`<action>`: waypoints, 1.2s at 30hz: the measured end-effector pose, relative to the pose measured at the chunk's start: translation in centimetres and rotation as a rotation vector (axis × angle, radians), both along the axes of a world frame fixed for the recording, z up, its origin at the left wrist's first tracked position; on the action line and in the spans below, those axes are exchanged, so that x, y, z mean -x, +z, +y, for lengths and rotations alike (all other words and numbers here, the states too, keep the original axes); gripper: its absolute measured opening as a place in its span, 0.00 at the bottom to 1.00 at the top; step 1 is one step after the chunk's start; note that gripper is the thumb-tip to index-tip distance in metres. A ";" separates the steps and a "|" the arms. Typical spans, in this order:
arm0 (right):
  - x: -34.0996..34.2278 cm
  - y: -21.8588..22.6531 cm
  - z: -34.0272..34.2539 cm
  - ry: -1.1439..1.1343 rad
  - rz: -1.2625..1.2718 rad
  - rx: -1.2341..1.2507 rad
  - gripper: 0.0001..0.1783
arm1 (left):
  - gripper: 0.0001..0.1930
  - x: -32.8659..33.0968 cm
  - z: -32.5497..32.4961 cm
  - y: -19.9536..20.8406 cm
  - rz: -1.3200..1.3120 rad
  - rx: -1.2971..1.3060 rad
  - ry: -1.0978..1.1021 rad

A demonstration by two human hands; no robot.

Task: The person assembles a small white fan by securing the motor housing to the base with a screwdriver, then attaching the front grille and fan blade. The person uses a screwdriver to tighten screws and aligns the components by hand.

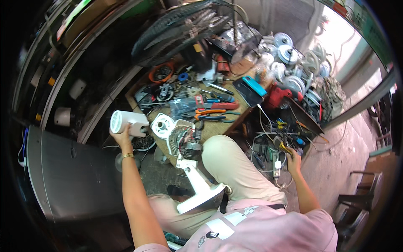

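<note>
My left hand [121, 139] is closed around a white plastic fan motor cover [131, 122], held out to the left of the bench. Out to the right, my right hand [293, 163] grips a yellow-handled pair of pliers [283, 147] above a cluttered lower area. Between my arms is a partly dismantled fan: its bare motor [187, 144] shows copper and wiring, and its white stand [197, 189] lies tilted near my lap. A round white vented motor plate [162, 125] lies on the bench beside the motor.
Several pliers, including an orange-handled pair [208, 112], lie on the wooden bench [218, 128]. A teal-topped phone [254, 85] sits at its right side. A large black fan [176, 31] stands behind. White fan parts [289, 56] are heaped at far right; a power strip [276, 164] is below.
</note>
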State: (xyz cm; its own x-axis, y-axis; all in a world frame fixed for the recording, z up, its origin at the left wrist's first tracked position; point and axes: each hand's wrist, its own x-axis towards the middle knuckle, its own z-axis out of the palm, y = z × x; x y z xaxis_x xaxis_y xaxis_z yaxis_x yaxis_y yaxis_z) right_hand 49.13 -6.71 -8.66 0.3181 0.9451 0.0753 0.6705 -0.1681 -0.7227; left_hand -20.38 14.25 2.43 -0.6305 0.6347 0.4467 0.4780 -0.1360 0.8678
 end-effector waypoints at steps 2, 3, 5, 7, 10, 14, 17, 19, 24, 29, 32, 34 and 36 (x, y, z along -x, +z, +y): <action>-1.2 -2.5 -1.7 -0.173 0.045 -0.009 0.17 | 0.47 -0.2 0.6 1.2 -0.045 -0.077 0.070; -1.7 -3.2 -2.4 -0.246 0.070 -0.016 0.18 | 0.46 0.7 0.3 2.2 -0.108 -0.188 0.108; -2.2 -4.1 -3.9 -0.210 -0.043 -0.095 0.18 | 0.47 -1.8 -0.5 4.2 -0.269 -0.343 0.068; -1.7 -5.4 -4.8 -0.163 0.081 -0.053 0.17 | 0.49 -0.7 0.2 1.9 0.455 -0.004 0.112; -1.3 -5.3 -6.3 -0.039 -0.009 0.079 0.16 | 0.50 -0.2 -0.7 1.7 0.302 0.061 0.150; -0.3 -5.3 -5.3 0.085 -0.018 0.118 0.16 | 0.48 1.9 -1.6 2.2 0.166 -0.001 0.106; -0.4 -5.9 -3.7 0.135 -0.048 0.108 0.19 | 0.51 -3.7 -2.3 1.4 0.755 0.403 0.052; 1.9 -6.2 -1.6 0.221 -0.142 0.128 0.22 | 0.52 -1.5 -3.3 1.2 0.525 0.258 0.218; 7.8 0.7 6.7 0.513 -0.084 -0.036 0.29 | 0.53 -7.4 -4.5 9.9 0.743 -0.066 0.219; 20.1 16.3 15.2 0.624 0.699 -0.221 0.38 | 0.51 -14.8 -5.1 16.2 1.214 -0.103 -0.160; 25.8 23.4 16.8 0.762 0.859 -0.373 0.52 | 0.38 -19.3 -5.0 16.1 1.386 -0.143 -0.311; 27.9 25.8 17.4 0.817 0.959 -0.382 0.58 | 0.31 -22.0 -4.8 15.6 1.473 -0.212 -0.351; 27.9 26.0 18.9 0.804 0.490 -0.607 0.64 | 0.30 -23.6 -4.7 15.2 1.422 -0.291 -0.363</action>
State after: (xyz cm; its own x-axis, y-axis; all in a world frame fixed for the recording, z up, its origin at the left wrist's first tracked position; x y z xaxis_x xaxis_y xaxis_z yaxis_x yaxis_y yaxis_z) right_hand 21.24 12.19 17.34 -0.2465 0.7385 0.6275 0.0464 0.6558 -0.7535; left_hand 3.24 9.52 17.60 0.5970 0.4407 0.6704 0.7807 -0.5115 -0.3590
